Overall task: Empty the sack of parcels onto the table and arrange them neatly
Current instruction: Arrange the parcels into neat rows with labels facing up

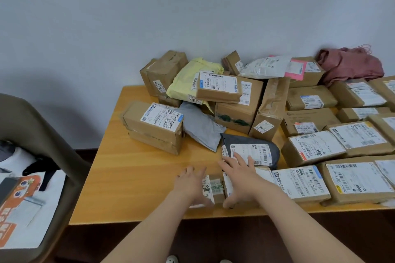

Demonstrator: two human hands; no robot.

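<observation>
The small box [216,188] sits at the near edge of the table [136,188], between both hands. The left hand [189,183] lies against its left side with fingers spread and nearly straight. The right hand [240,177] covers its right side the same way, fingertips reaching the near edge of the dark grey mailer [254,143]. Neither hand is curled round anything; they look to be pressing or squaring the box, not lifting it.

It looks like a stiff, light carton. Its tape and glossy labels may be slick, so opposite side walls are the surest hold.

Just right of it begins the tidy row of labelled boxes [299,181], flat with labels up. Farther off lies the unsorted heap [220,89], boxes tilted against one another. The yellow mailer [186,79] and the light grey mailer [198,126] in it look limp and would sag unless carried flat from below. The crumpled pink sack [350,66] lies at the far right, seemingly empty. A chair [42,126] stands to the left.
</observation>
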